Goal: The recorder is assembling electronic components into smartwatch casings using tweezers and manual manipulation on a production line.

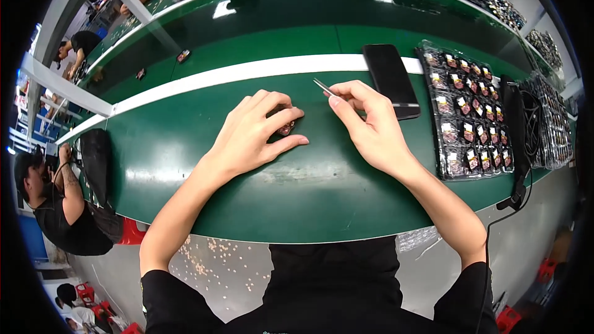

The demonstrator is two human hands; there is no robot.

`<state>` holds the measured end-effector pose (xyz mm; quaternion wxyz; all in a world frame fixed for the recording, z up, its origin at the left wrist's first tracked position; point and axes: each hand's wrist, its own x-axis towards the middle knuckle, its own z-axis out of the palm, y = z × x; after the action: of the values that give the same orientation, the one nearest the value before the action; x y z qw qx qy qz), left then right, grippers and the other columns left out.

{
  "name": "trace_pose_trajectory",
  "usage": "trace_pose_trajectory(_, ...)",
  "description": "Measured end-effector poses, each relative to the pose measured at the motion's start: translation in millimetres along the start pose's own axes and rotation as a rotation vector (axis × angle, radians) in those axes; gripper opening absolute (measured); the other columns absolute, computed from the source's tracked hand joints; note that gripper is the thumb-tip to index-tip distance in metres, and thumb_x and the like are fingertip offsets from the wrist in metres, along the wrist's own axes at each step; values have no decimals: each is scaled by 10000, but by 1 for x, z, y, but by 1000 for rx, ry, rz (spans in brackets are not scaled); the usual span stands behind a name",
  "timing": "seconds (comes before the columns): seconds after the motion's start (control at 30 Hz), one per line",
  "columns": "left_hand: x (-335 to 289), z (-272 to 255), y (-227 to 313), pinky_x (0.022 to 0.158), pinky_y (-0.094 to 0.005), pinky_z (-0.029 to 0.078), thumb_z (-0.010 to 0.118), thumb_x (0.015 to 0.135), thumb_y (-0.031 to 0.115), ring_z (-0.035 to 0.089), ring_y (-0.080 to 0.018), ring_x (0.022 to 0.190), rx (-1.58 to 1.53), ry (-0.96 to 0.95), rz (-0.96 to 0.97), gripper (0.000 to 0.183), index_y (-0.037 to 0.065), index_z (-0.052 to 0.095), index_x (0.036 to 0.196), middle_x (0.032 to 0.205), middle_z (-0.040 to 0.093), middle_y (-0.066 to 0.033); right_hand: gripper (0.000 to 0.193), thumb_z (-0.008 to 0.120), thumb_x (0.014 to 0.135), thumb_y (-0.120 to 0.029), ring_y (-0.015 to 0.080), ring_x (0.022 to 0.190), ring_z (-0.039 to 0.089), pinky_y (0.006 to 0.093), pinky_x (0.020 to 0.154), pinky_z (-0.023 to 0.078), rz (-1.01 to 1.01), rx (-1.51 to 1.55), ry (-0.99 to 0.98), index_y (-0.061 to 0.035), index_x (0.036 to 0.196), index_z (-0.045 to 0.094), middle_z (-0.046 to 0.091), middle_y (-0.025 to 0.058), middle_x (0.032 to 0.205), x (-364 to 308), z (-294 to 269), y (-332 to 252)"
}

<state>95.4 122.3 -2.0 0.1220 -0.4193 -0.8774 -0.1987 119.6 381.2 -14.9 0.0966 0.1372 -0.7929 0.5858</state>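
Observation:
On the green table, my left hand (250, 130) curls over a small dark part with reddish and metallic spots (285, 128). The fingers and thumb close around its edges and partly hide it. My right hand (371, 120) pinches a pair of thin metal tweezers (323, 86) between thumb and fingers. Their tips point up and left, apart from the part. Right of that hand, a black smartphone (391, 77) lies across the white strip. Farther right is a clear plastic tray (442, 148) filled with rows of similar small parts with white and yellow pieces.
Beside the tray run a black device and cable (529, 130), then stacked filled trays (554, 130). Two small parts (184, 55) lie beyond the white strip (216, 75). A grey metal frame (68, 83) stands at left. A co-worker (62, 204) sits at the left table end.

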Motion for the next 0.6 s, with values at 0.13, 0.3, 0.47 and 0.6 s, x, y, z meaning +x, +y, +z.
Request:
trace_pose_trajectory(0.13, -26, -19, -13, 954, -431, 527, 977, 771, 394, 652, -308, 1073, -109, -71, -115, 656, 116, 778, 1331, 1198, 682, -89, 196, 731, 1059, -110, 110, 760, 628, 307, 678, 496, 147, -24, -45, 56, 1156, 768, 726, 89, 916, -9, 4, -1)
trace_pose_trajectory(0.3, -31, -38, -28, 1023, -415, 469, 996, 738, 270, 606, -292, 1109, -345, -288, -174, 724, 152, 760, 1413, 1237, 655, -60, 184, 762, 1041, -64, 60, 715, 646, 226, 618, 480, 213, 70, -35, 53, 1173, 811, 751, 53, 848, -9, 8, -4)
trace_pose_trajectory(0.47, -35, -24, -29, 954, -391, 484, 971, 771, 201, 608, -272, 1065, -347, -205, -153, 600, 128, 780, 1335, 1196, 672, -44, 184, 776, 1027, -21, 28, 759, 613, 212, 618, 449, 159, 65, -68, 45, 1191, 827, 728, 33, 881, -14, 6, -3)
trace_pose_trajectory(0.6, -29, -15, -11, 892, -382, 484, 975, 783, 214, 615, -263, 1024, -458, -166, -194, 546, 94, 776, 1277, 1197, 704, -39, 192, 802, 997, 16, 30, 769, 598, 219, 625, 440, 155, 139, -105, 35, 1185, 840, 690, 18, 845, -20, 6, -14)
